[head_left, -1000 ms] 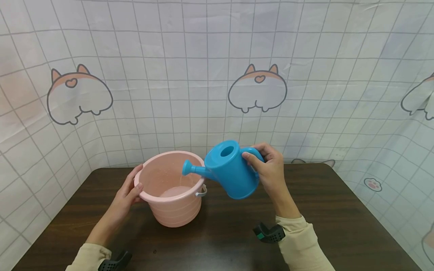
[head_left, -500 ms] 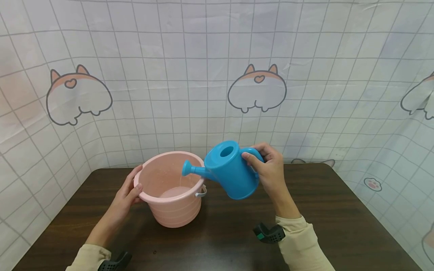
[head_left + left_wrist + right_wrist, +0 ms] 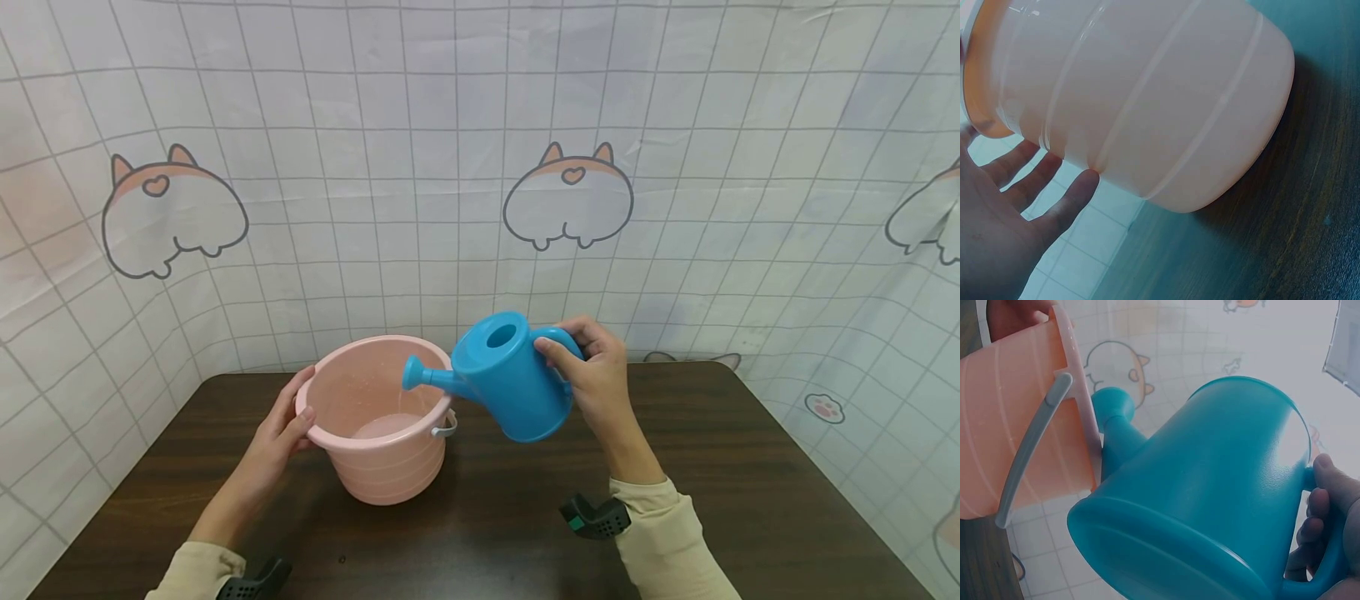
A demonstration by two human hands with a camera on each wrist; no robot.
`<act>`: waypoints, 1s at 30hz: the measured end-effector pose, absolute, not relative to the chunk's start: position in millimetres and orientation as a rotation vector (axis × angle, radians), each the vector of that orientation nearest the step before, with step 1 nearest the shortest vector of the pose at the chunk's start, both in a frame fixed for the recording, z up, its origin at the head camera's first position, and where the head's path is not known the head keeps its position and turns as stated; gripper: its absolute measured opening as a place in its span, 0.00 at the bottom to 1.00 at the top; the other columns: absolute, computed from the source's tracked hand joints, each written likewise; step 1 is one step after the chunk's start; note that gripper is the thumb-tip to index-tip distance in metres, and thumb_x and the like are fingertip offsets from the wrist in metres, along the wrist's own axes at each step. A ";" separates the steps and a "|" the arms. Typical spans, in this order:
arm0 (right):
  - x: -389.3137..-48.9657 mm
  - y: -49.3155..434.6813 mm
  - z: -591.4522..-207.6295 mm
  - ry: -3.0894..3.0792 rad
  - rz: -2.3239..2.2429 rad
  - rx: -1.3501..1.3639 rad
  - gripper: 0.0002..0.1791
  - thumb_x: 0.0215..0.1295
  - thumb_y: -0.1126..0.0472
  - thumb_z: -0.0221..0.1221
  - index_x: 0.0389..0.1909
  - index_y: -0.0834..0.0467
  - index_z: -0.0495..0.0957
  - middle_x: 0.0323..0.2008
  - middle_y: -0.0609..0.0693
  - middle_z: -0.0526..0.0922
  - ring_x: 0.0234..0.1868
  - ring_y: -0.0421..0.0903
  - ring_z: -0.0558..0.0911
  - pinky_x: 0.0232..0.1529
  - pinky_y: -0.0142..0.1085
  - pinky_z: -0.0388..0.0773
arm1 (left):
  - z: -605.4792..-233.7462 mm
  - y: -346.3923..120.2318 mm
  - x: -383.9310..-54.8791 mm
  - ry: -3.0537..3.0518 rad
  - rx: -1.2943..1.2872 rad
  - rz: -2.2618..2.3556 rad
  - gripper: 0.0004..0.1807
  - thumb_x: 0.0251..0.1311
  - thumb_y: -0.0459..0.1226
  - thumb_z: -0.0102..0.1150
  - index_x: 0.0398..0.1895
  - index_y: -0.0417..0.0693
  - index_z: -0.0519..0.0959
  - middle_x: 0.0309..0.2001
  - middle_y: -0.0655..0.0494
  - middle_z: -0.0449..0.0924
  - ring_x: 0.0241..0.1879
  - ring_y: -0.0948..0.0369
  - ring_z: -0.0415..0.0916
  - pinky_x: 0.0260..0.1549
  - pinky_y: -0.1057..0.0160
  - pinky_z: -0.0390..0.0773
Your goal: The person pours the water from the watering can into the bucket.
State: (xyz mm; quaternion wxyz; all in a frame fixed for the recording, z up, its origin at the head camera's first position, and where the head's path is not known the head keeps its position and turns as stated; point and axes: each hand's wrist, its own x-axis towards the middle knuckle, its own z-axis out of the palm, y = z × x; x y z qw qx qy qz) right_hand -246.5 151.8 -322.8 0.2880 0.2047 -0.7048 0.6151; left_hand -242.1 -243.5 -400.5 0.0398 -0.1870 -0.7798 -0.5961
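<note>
Head view: at the left, the left hand (image 3: 279,429) holds the pink bucket (image 3: 386,475) by its rim, thumb over the edge, fingers spread against the outer wall. The bucket stands on the dark tabletop (image 3: 495,542), with some water (image 3: 386,425) in the bottom. The grey handle (image 3: 447,429) hangs at its right side. Next comes the blue can (image 3: 517,387), held above the tabletop and tipped left, its spout (image 3: 438,379) reaching over the bucket's rim; a thin stream falls inside. At the right, the right hand (image 3: 600,375) is curled round the can's grip (image 3: 558,336).
</note>
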 end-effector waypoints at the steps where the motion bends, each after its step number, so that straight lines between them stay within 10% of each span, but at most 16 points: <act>1: -246.5 151.7 -322.8 -1.883 1.642 0.547 0.08 0.57 0.64 0.60 0.35 0.64 0.76 0.27 0.44 0.79 0.28 0.42 0.77 0.36 0.33 0.78 | -400.6 -243.5 -242.1 -2.390 -0.574 -1.827 0.28 0.70 0.39 0.35 0.71 0.62 0.44 0.67 0.42 0.51 0.52 0.65 0.70 0.41 0.69 0.77; 30: -246.5 152.6 -322.2 -1.901 1.640 0.583 0.08 0.58 0.66 0.59 0.36 0.66 0.75 0.27 0.43 0.78 0.28 0.40 0.77 0.36 0.32 0.77 | -399.2 -243.3 -240.8 -2.394 -0.573 -1.824 0.28 0.70 0.39 0.35 0.71 0.63 0.44 0.66 0.42 0.52 0.52 0.66 0.69 0.42 0.67 0.77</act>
